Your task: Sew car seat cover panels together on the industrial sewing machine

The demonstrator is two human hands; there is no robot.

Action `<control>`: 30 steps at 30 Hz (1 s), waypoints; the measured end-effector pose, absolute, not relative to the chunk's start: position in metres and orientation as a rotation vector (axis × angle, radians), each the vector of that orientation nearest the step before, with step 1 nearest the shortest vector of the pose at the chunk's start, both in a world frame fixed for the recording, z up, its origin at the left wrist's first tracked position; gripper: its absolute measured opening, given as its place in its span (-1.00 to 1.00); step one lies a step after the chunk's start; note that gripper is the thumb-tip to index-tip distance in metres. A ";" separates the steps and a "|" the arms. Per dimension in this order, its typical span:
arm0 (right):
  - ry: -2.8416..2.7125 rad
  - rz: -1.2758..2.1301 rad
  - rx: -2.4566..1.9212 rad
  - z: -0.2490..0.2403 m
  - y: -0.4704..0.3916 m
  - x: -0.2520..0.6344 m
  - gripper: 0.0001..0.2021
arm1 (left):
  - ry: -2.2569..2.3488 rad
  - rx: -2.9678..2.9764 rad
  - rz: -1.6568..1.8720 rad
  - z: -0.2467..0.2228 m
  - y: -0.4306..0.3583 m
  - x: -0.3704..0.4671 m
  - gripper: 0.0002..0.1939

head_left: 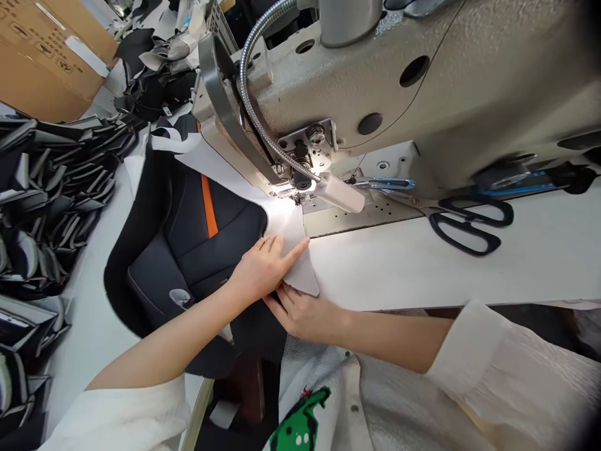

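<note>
A light grey fabric piece (297, 266) runs under the lit needle area of a sewing machine (300, 166). It lies along the edge of a black padded seat cover (188, 219) with an orange stripe. My left hand (258, 269) lies on top of the grey piece where it meets the cover, thumb stretched out to the right and the other fingers slightly bent, pressing down. Just below, my right hand (305, 311) is closed on the near edge of the grey piece. Some of its fingertips are hidden by the fabric and my left hand.
Black-handled scissors (469, 225) and small blue-handled snips (385, 183) lie by the machine base on the white table (375, 275). Stacks of dark cut pieces (51, 207) fill the left side. A cardboard box (51, 56) stands behind at the upper left.
</note>
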State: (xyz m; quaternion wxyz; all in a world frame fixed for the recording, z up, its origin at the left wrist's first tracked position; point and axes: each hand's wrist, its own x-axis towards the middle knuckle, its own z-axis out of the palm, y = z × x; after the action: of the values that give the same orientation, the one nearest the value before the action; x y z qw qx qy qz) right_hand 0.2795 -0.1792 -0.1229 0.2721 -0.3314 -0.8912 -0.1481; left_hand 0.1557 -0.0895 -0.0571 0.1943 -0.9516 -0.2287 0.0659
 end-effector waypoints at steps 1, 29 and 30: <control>-2.406 -0.395 -0.897 -0.122 -0.179 0.280 -0.64 | -0.637 -2.659 0.170 -0.059 -0.091 0.156 -0.51; -2.491 -0.194 -0.958 -0.118 -0.166 0.311 -0.63 | -0.806 -2.803 0.044 -0.079 -0.053 0.155 -0.49; -2.512 -0.195 -0.954 -0.117 -0.164 0.312 -0.62 | -0.821 -2.793 0.051 -0.079 -0.050 0.156 -0.49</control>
State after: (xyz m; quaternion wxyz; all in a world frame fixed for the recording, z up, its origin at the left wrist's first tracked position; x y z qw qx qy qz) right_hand 0.3119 -0.1640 -0.1170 0.2218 -0.3453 -0.9091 -0.0707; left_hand 0.1557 -0.0497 -0.0791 0.1149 -0.9529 -0.2801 0.0175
